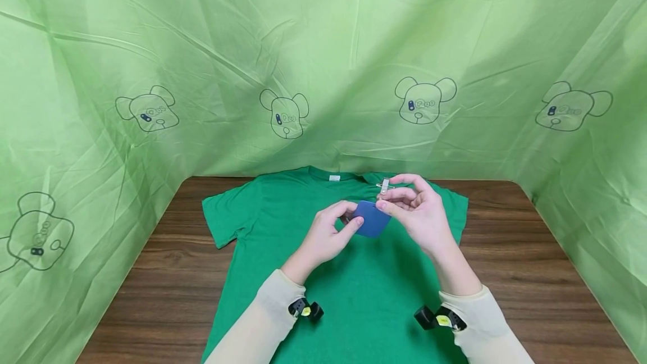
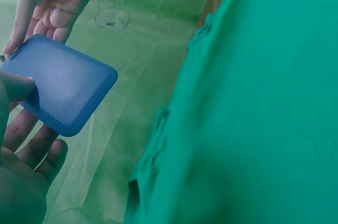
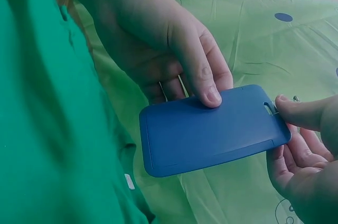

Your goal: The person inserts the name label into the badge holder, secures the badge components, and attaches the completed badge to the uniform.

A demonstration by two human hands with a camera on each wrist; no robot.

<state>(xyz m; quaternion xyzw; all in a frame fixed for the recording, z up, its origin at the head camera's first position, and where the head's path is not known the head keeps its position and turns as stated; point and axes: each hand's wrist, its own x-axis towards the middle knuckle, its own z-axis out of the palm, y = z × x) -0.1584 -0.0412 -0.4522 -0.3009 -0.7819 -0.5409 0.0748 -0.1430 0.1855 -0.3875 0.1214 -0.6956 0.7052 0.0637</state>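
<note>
A blue badge holder [image 1: 373,221] is held up above the green T-shirt [image 1: 354,280]. My left hand [image 1: 326,235] pinches it along one long edge, the thumb [image 3: 203,84] lying across its flat face. At the slotted end, my right hand [image 1: 422,212] pinches the fastening of a metal badge clip [image 1: 385,185], its thumb tip beside the slot. The clip stands up by the right fingertips in the head view. In the left wrist view, the blue face of the badge holder [image 2: 63,84] looks plain, and the clip is mostly hidden.
The T-shirt lies spread on a brown wooden table [image 1: 525,257], its collar tag [image 1: 334,178] toward the back edge. Light green cloth [image 1: 323,60] with bear outlines walls off the back and both sides. A small wrist camera [image 1: 305,309] sits on each sleeve.
</note>
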